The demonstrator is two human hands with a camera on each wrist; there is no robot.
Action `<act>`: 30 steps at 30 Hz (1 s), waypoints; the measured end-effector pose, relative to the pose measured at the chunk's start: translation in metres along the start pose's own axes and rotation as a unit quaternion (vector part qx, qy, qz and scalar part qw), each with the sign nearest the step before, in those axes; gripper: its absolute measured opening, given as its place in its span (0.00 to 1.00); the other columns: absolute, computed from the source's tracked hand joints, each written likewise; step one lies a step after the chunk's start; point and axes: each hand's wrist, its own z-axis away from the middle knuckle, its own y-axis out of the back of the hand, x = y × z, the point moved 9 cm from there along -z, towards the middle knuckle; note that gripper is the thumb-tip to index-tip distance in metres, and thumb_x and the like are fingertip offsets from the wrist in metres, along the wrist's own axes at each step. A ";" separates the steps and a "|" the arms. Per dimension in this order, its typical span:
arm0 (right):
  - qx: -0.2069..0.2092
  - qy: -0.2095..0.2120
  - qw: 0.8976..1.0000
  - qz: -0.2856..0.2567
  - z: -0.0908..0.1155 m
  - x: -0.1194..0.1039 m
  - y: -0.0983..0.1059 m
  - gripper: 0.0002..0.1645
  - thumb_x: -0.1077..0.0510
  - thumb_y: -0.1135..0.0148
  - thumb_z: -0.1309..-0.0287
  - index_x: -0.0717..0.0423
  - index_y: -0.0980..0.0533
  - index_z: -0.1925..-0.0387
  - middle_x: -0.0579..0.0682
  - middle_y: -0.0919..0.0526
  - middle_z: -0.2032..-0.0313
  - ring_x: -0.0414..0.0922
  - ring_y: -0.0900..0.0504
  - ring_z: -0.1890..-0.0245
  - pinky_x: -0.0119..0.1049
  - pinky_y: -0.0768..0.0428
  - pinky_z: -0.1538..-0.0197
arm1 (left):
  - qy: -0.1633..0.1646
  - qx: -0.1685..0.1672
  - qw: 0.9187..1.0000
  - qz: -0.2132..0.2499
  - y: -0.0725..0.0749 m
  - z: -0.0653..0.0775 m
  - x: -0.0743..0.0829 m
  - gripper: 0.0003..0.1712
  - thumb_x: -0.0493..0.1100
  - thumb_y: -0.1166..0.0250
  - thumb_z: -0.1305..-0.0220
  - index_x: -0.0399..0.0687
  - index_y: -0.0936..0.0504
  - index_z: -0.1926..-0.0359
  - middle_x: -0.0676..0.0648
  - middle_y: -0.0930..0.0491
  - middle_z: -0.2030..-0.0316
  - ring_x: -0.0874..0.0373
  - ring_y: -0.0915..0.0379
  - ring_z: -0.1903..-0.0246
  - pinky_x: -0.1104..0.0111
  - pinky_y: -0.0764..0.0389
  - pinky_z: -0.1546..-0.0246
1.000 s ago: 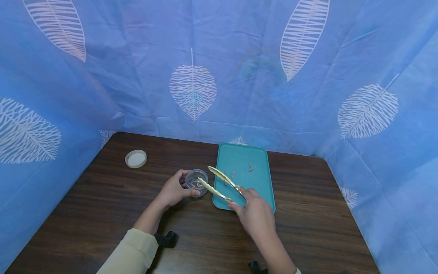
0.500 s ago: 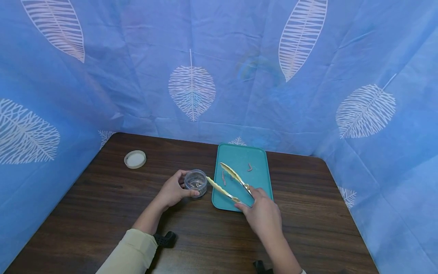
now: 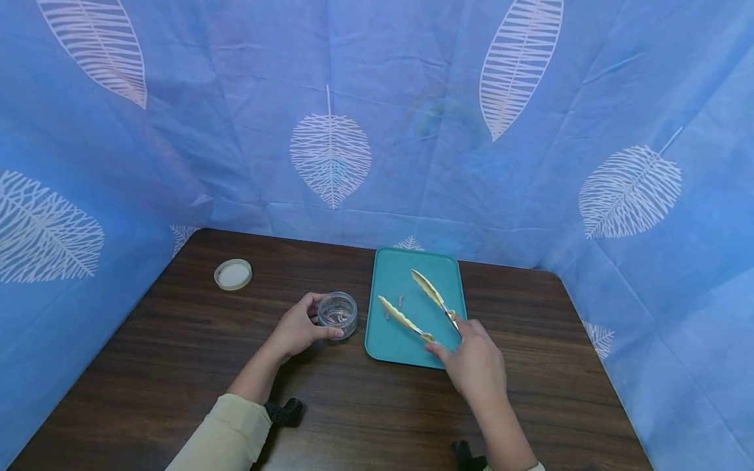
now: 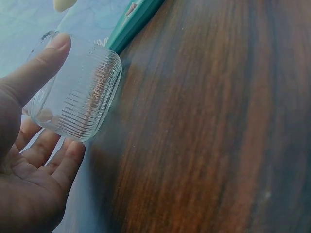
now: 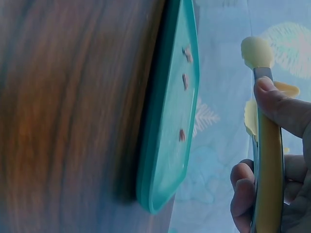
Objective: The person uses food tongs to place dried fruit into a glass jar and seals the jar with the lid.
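Note:
My left hand (image 3: 297, 331) holds a clear ribbed jar (image 3: 338, 316) around its side, thumb across the near side. A few small pale bits lie in the jar, and no lid covers its mouth. My right hand (image 3: 480, 363) grips metal tongs with cream-coloured tips (image 3: 405, 320), their two arms spread apart above the teal tray (image 3: 406, 355). Nothing sits between the tips. Small pinkish-brown strips (image 3: 400, 301) lie on the tray; the right wrist view shows three such strips (image 5: 184, 81). In the left wrist view the jar (image 4: 77, 90) appears tilted.
A round pale lid (image 3: 232, 274) lies on the dark wooden table (image 3: 365, 405) at the back left. Blue cloth with white leaf prints (image 3: 332, 157) hangs behind the table and along both sides.
The tongs have moved right, from over the jar's mouth to over the tray, still spread. My left hand and the jar have stayed in place.

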 end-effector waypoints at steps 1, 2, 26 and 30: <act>-0.003 -0.004 1.000 0.002 -0.001 0.003 0.001 0.53 0.40 0.17 0.43 0.66 0.26 0.26 0.64 0.15 0.39 0.61 0.11 0.49 0.59 0.12 0.53 | 0.000 0.000 1.000 0.000 0.000 0.000 0.000 0.51 0.51 0.14 0.42 0.48 0.29 0.23 0.38 0.23 0.28 0.37 0.26 0.27 0.44 0.20 0.30; -0.006 -0.008 1.000 0.003 -0.003 0.005 0.002 0.54 0.39 0.17 0.42 0.66 0.27 0.26 0.64 0.16 0.38 0.61 0.11 0.49 0.59 0.12 0.53 | 0.002 0.000 1.000 0.001 0.000 0.000 0.000 0.51 0.51 0.14 0.42 0.49 0.29 0.23 0.38 0.23 0.28 0.37 0.26 0.27 0.44 0.20 0.30; -0.047 -0.083 0.995 0.015 -0.033 0.057 -0.004 0.63 0.35 0.24 0.37 0.78 0.38 0.23 0.80 0.27 0.32 0.75 0.20 0.37 0.71 0.19 0.38 | 0.000 -0.002 1.000 0.008 0.000 -0.003 -0.005 0.51 0.52 0.14 0.43 0.51 0.29 0.23 0.40 0.21 0.30 0.39 0.23 0.29 0.45 0.19 0.31; -0.050 -0.084 0.995 0.014 -0.038 0.065 -0.009 0.62 0.34 0.24 0.37 0.78 0.35 0.25 0.79 0.22 0.38 0.73 0.19 0.39 0.69 0.18 0.40 | -0.001 -0.003 1.000 0.009 0.000 -0.003 -0.004 0.51 0.52 0.14 0.43 0.50 0.29 0.23 0.40 0.21 0.30 0.39 0.23 0.29 0.45 0.19 0.31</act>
